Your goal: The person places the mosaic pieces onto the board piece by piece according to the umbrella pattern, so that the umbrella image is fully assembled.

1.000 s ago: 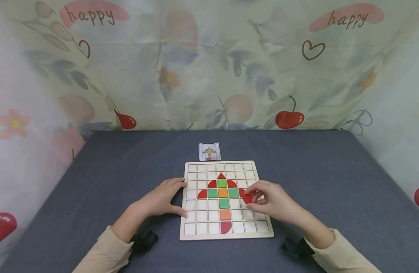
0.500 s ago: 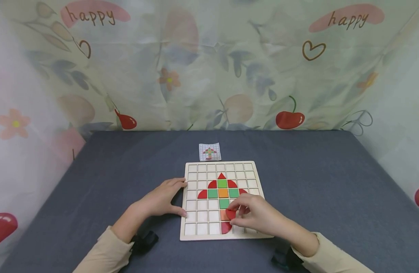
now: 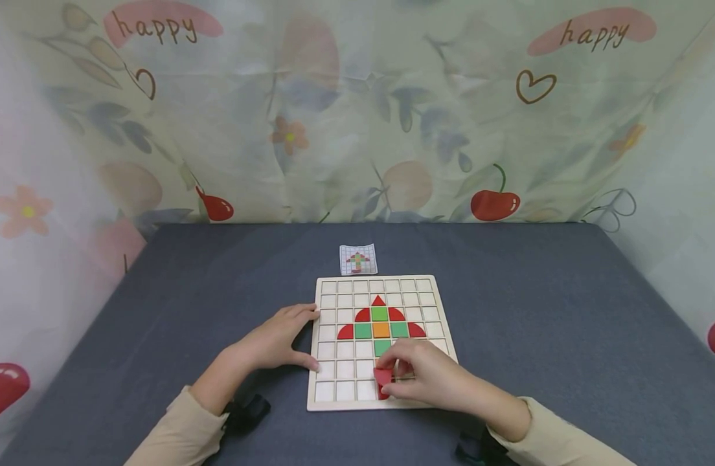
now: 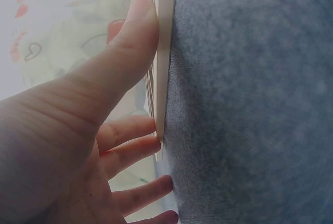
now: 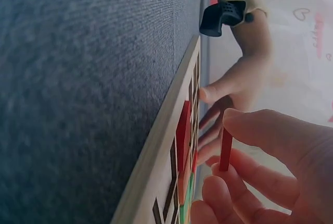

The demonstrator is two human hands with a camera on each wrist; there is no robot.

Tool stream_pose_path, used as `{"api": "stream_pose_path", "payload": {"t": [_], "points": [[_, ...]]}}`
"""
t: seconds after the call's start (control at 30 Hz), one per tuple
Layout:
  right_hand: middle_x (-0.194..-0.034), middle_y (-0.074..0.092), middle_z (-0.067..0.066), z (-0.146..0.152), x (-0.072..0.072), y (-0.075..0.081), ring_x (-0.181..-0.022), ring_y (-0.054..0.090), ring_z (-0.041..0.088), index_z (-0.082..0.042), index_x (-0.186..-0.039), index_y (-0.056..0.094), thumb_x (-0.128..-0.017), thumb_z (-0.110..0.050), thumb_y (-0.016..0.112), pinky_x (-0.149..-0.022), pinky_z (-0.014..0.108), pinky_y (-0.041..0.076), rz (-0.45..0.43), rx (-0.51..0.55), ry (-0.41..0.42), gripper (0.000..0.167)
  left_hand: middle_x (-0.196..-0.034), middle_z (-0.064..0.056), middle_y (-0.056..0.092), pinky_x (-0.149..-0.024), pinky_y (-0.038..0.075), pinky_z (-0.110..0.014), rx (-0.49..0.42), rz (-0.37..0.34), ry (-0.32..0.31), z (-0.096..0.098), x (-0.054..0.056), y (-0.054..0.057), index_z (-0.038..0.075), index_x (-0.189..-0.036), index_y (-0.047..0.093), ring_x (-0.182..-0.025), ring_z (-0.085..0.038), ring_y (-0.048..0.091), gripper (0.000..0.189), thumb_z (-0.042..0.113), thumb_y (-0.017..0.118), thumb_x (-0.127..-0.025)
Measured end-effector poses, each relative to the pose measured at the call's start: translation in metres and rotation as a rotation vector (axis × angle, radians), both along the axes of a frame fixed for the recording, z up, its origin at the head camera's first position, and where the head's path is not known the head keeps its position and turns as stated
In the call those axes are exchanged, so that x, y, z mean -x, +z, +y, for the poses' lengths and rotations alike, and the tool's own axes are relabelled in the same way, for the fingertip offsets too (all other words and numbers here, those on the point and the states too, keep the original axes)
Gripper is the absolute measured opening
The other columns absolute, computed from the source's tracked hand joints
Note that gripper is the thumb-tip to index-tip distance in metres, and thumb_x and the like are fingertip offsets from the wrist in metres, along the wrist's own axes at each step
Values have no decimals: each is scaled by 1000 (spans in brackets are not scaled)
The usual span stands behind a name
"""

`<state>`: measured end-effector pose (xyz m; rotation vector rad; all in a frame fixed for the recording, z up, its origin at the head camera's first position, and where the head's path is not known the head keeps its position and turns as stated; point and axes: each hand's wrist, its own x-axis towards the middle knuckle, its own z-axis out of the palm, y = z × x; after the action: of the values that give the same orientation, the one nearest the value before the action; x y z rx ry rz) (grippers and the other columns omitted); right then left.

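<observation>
A wooden grid board lies on the dark cloth. Thumb and fingertips of my left hand rest at its left rim, the fingers spread. My right hand pinches a thin red tile with a rounded side between thumb and fingers. In the right wrist view this red tile shows edge-on, raised off the board. Below it a red quarter-circle tile sits in the bottom row, partly covered. Green tiles, an orange tile, red quarter circles and a red triangle form an arrow-like figure.
Behind the board lies a small printed card showing a similar coloured figure on a grid. The dark blue cloth spreads around the board. A patterned curtain hangs behind the table.
My right hand has carried the red tile from the board's right side leftward and toward the front, now over the lower middle column. The tile has turned in the fingers. My left hand has stayed put.
</observation>
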<state>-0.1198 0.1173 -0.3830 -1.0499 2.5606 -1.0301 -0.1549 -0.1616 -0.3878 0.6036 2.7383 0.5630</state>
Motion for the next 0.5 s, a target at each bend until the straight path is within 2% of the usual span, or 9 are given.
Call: {"api": "stream_pose_path", "payload": {"t": [0.27, 0.5], "points": [[-79, 62, -7, -9, -4, -1, -71, 49, 1, -14, -91, 69, -76, -18, 76, -65, 14, 43, 59, -78, 9, 16, -148, -14, 36, -109, 32, -50, 0, 5, -2, 0, 0, 0, 3, -140, 39, -136, -34, 32, 94, 49, 77, -68], [-81, 62, -7, -18, -7, -2, -73, 48, 1, -16, -94, 72, -76, -21, 76, -65, 13, 43, 96, -164, 39, 18, -147, -14, 36, -109, 32, -50, -1, 4, -1, 0, 0, 1, 3, -140, 40, -136, -34, 33, 93, 49, 78, -68]]}}
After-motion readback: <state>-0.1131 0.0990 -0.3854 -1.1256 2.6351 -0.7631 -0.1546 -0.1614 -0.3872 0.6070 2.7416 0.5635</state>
